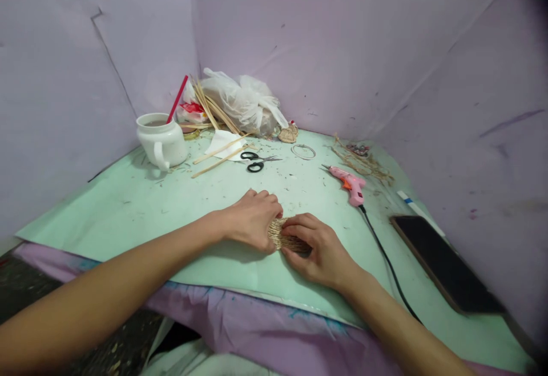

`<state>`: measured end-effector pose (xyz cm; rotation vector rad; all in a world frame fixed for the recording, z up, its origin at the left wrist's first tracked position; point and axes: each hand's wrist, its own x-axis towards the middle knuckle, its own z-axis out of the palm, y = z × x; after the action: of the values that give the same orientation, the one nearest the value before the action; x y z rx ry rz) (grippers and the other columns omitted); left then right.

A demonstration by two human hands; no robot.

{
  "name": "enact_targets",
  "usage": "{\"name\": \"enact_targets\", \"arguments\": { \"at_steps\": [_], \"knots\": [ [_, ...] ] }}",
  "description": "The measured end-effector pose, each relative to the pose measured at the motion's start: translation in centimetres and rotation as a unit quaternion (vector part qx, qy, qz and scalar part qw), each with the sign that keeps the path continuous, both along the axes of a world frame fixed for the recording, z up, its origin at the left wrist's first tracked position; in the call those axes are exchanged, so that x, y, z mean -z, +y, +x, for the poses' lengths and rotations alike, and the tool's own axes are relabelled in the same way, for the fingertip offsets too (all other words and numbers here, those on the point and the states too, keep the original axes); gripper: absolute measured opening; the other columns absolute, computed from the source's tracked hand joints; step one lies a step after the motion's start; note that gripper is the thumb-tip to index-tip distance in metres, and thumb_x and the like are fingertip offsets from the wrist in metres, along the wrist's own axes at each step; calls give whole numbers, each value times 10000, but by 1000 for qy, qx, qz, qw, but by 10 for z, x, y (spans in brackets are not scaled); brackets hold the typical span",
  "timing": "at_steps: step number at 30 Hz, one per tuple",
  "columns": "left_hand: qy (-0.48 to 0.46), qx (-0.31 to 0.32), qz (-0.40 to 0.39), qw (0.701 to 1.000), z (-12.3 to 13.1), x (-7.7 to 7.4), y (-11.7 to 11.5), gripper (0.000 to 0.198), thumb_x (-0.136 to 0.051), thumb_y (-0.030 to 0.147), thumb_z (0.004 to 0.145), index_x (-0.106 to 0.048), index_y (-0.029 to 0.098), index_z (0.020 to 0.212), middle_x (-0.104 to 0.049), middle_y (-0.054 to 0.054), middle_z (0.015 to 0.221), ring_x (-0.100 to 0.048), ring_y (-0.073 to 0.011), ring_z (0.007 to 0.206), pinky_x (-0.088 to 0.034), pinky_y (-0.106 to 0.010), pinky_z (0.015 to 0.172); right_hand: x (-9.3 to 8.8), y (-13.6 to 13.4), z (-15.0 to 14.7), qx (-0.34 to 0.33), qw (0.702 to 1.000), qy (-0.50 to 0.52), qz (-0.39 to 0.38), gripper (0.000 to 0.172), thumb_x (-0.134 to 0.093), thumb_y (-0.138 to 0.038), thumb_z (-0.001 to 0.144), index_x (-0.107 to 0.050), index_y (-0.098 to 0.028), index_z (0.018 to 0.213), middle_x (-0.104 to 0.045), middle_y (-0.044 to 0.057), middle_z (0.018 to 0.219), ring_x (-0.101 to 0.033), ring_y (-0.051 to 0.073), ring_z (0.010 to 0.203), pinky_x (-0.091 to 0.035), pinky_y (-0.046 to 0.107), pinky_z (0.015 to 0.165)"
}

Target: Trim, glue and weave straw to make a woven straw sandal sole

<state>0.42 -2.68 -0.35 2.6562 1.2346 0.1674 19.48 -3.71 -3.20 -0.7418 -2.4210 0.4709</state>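
Between my hands, low over the front of the green tabletop, is a small woven straw piece (277,233), tan and ribbed. My left hand (252,219) grips its left edge, thumb in front and fingers curled behind. From the right, my right hand (314,250) pinches the same piece, with the thumb below and the fingers over its top. Much of the woven piece is covered by my fingers, so its full shape is hidden. Black-handled scissors (256,162) lie beyond my left hand. A pink glue gun (350,185) rests on its side beyond my right hand.
A white mug (160,141) with a red stick stands at back left. Near it are straw strips (214,108) and a white plastic bag (244,99). A metal ring (303,152) and loose fibres (363,162) lie behind. The glue gun's cord (387,259) passes a phone (443,262).
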Motion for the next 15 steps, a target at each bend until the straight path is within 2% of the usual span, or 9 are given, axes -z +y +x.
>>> {"name": "enact_targets", "arguments": {
  "at_steps": [5, 15],
  "knots": [
    [-26, -22, -4, 999, -1, 3, -3, 485, -595, 431, 594, -537, 155, 987, -554, -93, 957, -491, -269, 917, -372, -393, 820, 5, -3, -1, 25, 999, 36, 10, 230, -593, -151, 685, -601, -209, 908, -640, 89, 946, -580, 223, 878, -492, 369, 765],
    [-45, 15, 4, 999, 0, 6, 3, 417, -609, 390, 556, -545, 168, 903, -558, -60, 896, -496, -246, 881, -370, -383, 793, 6, -3, -2, 28, 999, 29, 12, 222, -614, -134, 662, -638, -183, 878, -662, 90, 928, -582, 219, 839, -496, 368, 754]
  ]
}}
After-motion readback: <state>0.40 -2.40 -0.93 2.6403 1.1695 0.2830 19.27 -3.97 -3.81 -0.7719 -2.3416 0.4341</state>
